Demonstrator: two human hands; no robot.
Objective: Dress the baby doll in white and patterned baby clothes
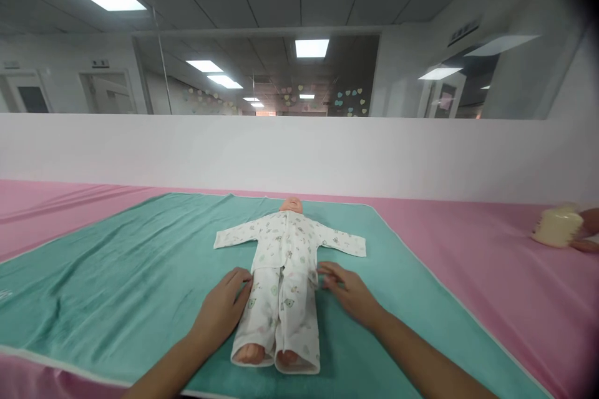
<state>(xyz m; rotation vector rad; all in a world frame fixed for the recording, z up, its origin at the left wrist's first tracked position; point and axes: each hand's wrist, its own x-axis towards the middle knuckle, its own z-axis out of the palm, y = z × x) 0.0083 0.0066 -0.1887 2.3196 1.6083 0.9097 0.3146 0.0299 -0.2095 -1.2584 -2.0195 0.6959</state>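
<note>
The left hand (222, 312) and right hand (349, 292), both open and flat and gripping nothing, touch the trousers' waist on the baby doll (283, 274), which lies fully dressed, face up, on the green towel (131, 274). Only smoothing seems left. A cream container (556, 226) sits far right.

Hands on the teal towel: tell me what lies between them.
The head view shows the doll's trousers between the left hand and right hand.

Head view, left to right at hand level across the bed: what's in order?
Teal towel → left hand → baby doll in white printed pyjamas → right hand → pink sheet → pale yellow cylindrical object at the far right edge.
</note>
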